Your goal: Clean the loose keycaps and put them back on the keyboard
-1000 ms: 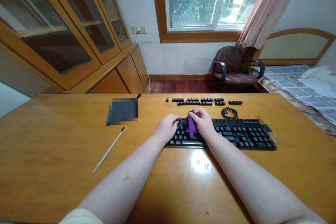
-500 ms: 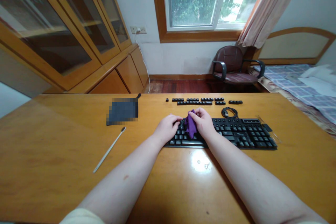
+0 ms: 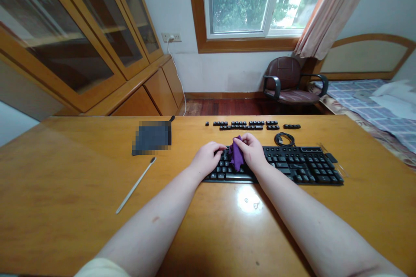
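Observation:
A black keyboard point(image 3: 295, 166) lies on the wooden table before me. My right hand point(image 3: 254, 152) pinches a crumpled purple cloth point(image 3: 237, 156) between thumb and fingers, over the keyboard's left half. Close by, my left hand point(image 3: 208, 157) grips the keyboard's left end, fingers bent over its back part and thumb near the keys. It covers that corner, so what its fingertips touch is partly hidden. Several loose black keycaps point(image 3: 238, 125) stand in two rows behind the keyboard, with a coiled black cable point(image 3: 284, 139) in front of their right end.
A white-handled brush point(image 3: 135, 186) lies on the table point(image 3: 71, 190) to the left. Behind it is a dark, pixelated flat item point(image 3: 152, 137). A keycap puller with wire loops point(image 3: 331, 157) lies at the keyboard's right end. Past the table stands a chair point(image 3: 286, 78).

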The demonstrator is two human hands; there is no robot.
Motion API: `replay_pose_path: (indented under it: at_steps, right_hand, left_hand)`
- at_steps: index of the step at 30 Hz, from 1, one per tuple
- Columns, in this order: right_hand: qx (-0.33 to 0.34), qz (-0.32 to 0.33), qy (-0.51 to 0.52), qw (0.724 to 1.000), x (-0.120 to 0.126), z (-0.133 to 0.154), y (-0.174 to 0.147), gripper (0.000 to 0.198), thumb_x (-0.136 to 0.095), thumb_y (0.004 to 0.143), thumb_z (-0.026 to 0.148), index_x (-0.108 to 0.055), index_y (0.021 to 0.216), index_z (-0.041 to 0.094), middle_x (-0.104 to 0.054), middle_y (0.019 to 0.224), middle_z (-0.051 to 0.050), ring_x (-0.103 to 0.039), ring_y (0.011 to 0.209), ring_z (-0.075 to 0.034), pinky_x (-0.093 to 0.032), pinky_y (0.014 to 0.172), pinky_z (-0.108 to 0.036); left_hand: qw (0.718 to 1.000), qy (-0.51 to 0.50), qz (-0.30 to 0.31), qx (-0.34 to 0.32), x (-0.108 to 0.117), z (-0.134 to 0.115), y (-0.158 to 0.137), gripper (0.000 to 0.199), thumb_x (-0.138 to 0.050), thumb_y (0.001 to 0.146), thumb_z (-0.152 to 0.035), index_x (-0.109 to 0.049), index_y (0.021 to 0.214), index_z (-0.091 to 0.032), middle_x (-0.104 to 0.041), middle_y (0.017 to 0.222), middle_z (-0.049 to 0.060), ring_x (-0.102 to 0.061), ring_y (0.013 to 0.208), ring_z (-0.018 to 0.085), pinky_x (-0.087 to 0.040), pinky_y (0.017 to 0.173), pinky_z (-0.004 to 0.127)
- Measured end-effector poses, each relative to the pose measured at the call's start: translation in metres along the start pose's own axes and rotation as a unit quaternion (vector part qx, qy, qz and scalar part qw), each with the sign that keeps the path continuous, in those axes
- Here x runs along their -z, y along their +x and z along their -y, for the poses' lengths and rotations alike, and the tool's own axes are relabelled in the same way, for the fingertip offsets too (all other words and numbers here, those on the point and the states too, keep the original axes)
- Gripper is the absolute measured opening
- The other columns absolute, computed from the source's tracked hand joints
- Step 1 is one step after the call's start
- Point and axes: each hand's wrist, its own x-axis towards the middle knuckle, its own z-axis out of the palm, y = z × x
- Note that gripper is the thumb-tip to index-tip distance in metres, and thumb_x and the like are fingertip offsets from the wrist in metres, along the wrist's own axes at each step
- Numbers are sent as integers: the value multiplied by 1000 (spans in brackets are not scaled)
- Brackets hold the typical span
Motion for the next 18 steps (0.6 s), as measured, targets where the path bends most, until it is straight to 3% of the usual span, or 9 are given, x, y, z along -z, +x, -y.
replay_pose_path:
  at_steps: [8, 13, 18]
  right_hand:
    - [0, -4, 7, 1000, -2, 4, 0, 31, -68, 66, 46, -50, 67, 21, -62, 59, 1, -57, 54, -14, -45, 52, -26]
    - [-5, -2, 15, 1000, -2, 3, -1, 31, -68, 66, 46, -50, 68, 21, -62, 59, 1, -58, 54, -16, -45, 54, -28]
    - [-7, 5, 18, 1000, -1, 1, 0, 29, -67, 68, 45, -50, 69, 21, -61, 60, 1, -59, 57, -16, -47, 56, -29]
  left_hand:
    - [1000, -8, 7, -9, -1, 1, 0, 24, -48, 79, -14, -65, 94, -20, -67, 91, 3, -60, 88, 16, -48, 86, 33]
    - [998, 29, 25, -46, -1, -1, 0, 24, -48, 78, -12, -66, 90, -22, -70, 90, 0, -62, 87, 15, -34, 104, 41]
    - [995, 78, 29, -49, 2, -10, -3, 25, -47, 79, -14, -66, 93, -22, -69, 93, 1, -61, 88, 15, -26, 108, 46]
